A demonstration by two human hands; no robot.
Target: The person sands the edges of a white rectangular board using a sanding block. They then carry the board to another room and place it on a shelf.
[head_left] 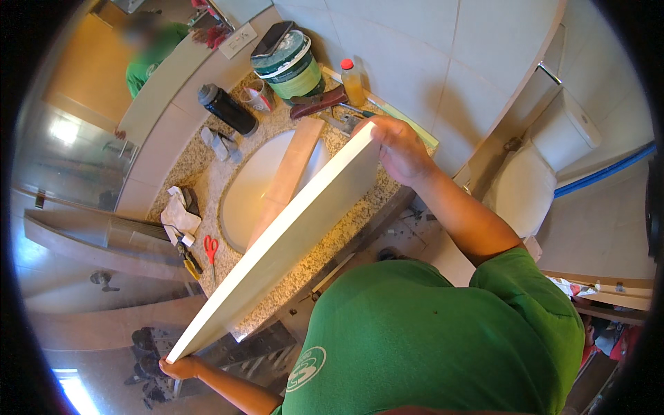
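A long white board (277, 238) stretches diagonally across the view, held on edge over the front of the countertop. My left hand (181, 368) is closed round its lower-left end. At the upper-right end my right hand (401, 151) wraps over the board's corner. Part of the fingers on both hands is hidden by the board. Behind it, a wooden plank (294, 162) lies across the oval white sink (238, 194); the board covers the plank's near end. Red-handled scissors (211, 247) rest on the granite counter (277, 297), left of the sink.
A green bucket (290, 72) with a phone (272, 39) on its lid stands at the back. Nearby are a black bottle (228, 109), a red-capped bottle (351, 81) and a dark red tool (318, 104). A mirror is at left, a toilet (522, 183) at right.
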